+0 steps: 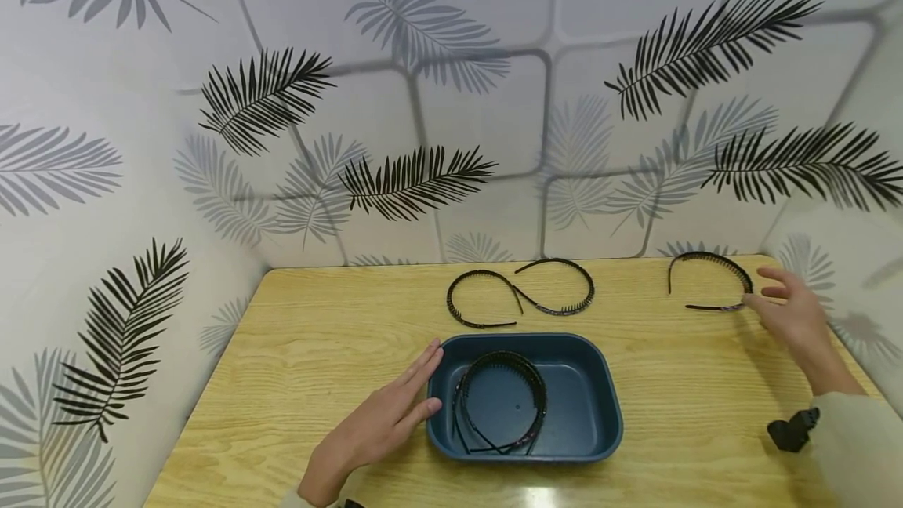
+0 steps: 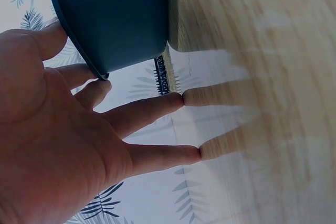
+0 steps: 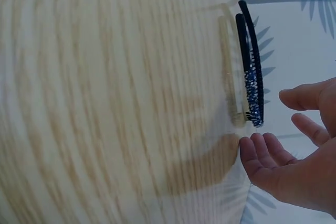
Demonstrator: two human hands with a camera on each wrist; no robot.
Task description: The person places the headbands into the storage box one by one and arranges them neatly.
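Observation:
At the table's far right, a dark toothed headband (image 1: 719,259) rests with a glittery stretch along it. My right hand (image 1: 793,316) is beside its outer side, thumb and fingers spread apart around that end. In the right wrist view, a gap shows between the fingertips (image 3: 249,153) and the headband (image 3: 254,93). My left hand (image 1: 384,418) touches the left rim of a blue rectangular bin (image 1: 582,394), fingers extended. Inside the bin's left half lie several overlapping dark headbands (image 1: 542,402). In the left wrist view, two fingers of the left hand (image 2: 79,129) reach the tabletop.
Behind the bin, two more dark headbands lie close together, a left headband (image 1: 450,302) and a right headband (image 1: 591,288). The wooden table (image 1: 317,335) meets a leaf-patterned wall (image 1: 480,124) at its back edge. A small black device (image 1: 792,429) is by the right sleeve.

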